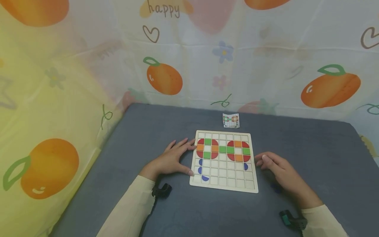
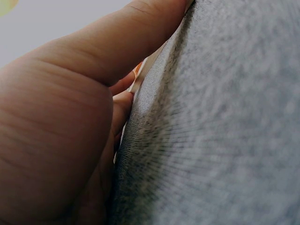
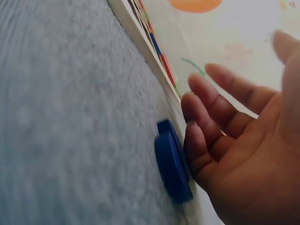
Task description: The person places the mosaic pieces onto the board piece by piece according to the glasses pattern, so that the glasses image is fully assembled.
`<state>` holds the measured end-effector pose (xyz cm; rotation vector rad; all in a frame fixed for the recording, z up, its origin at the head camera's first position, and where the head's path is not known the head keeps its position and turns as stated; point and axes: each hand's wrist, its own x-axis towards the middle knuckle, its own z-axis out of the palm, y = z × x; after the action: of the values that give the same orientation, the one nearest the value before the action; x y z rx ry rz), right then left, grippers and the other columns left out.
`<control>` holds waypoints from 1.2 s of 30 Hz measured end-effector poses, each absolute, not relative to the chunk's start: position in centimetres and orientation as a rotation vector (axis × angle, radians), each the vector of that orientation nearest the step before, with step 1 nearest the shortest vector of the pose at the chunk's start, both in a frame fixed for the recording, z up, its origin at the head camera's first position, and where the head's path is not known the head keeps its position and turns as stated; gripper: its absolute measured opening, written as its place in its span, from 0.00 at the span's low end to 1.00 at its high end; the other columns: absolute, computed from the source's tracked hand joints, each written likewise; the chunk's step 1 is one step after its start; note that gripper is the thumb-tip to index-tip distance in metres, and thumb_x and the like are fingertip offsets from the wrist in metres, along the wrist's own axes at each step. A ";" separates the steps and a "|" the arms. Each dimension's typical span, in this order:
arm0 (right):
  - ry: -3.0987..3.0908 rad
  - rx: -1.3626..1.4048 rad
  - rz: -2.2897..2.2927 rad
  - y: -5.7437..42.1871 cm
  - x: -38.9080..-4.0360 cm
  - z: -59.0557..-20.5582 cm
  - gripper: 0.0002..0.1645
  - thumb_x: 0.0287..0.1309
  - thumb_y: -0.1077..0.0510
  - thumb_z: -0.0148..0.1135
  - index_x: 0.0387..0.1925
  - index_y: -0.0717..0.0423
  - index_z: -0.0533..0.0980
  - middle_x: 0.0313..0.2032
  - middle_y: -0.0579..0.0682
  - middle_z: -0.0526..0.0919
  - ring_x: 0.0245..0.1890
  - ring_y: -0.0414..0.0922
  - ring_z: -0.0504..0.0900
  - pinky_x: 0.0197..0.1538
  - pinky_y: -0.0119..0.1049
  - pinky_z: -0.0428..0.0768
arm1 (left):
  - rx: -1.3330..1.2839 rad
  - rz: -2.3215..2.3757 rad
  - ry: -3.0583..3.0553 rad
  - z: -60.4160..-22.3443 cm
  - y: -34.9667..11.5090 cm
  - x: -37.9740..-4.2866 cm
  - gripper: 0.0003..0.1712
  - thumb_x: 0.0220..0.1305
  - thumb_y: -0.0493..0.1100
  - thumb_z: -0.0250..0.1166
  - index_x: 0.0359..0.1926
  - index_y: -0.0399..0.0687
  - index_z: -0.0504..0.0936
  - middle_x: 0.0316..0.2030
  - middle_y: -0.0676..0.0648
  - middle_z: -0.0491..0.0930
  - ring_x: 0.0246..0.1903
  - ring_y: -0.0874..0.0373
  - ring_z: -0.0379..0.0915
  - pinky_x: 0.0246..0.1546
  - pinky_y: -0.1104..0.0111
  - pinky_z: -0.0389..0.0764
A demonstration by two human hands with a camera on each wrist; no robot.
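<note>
A white square grid board [image 1: 223, 188] lies flat on the table. Red, orange and green pieces form two rounded shapes on it, joined by green squares [image 1: 226, 149]. Below them sit several blue half-round pieces [image 1: 205, 178], three at the left and one at the right. My left hand [image 1: 171, 159] rests along the board's left edge, fingers spread and thumb near the lower left corner. Beside the right edge is my right hand [image 1: 279, 168], its fingers loosely bent with nothing in them. Loose blue pieces [image 3: 172, 168] lie on the table close under that hand's little finger.
Behind the board, a small printed card [image 1: 231, 120] shows a similar coloured pattern. A grey cloth [image 1: 165, 118] covers the table. Fruit-printed curtains [image 1: 195, 79] hang along its back and left sides. Each wrist carries a dark camera band [image 1: 162, 191].
</note>
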<state>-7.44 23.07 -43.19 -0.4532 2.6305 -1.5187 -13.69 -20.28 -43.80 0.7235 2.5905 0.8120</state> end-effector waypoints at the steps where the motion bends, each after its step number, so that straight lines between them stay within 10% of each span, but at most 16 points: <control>1: 2.611 -0.479 -1.555 23.2 -7.4 -43.2 0.22 0.89 0.57 0.45 0.60 0.66 0.82 0.48 0.53 0.85 0.44 0.46 0.83 0.49 0.32 0.81 | 0.722 0.811 2.591 -43.8 -20.3 -13.7 0.64 0.50 0.71 0.85 0.84 0.63 0.67 0.86 0.62 0.48 0.84 0.60 0.32 0.80 0.52 0.26; 11: 2.501 -0.587 -1.685 26.0 -6.3 -43.5 0.27 0.90 0.62 0.33 0.60 0.74 0.79 0.48 0.59 0.86 0.46 0.43 0.85 0.50 0.28 0.81 | 0.725 0.804 2.599 -43.7 -20.2 -13.6 0.63 0.51 0.70 0.85 0.84 0.62 0.67 0.85 0.62 0.49 0.84 0.60 0.32 0.80 0.51 0.26; 26: 2.705 -0.434 -1.302 28.5 -4.8 -43.8 0.18 0.67 0.58 0.79 0.57 0.53 0.85 0.49 0.47 0.85 0.43 0.40 0.82 0.46 0.31 0.81 | 0.723 0.824 2.583 -43.8 -20.3 -13.9 0.65 0.51 0.70 0.85 0.85 0.63 0.65 0.86 0.61 0.48 0.84 0.60 0.31 0.80 0.51 0.26; 36: 2.887 -0.426 -1.136 27.8 -4.7 -44.0 0.12 0.66 0.62 0.78 0.50 0.53 0.87 0.36 0.40 0.80 0.32 0.37 0.77 0.35 0.34 0.76 | 0.724 0.823 2.587 -44.0 -20.3 -13.8 0.63 0.51 0.70 0.85 0.84 0.63 0.67 0.86 0.60 0.48 0.85 0.59 0.32 0.80 0.50 0.27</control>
<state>-4.70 27.82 -44.00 -0.4257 2.8874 -1.1358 -13.83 -20.32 -44.01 0.7244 2.5871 0.8228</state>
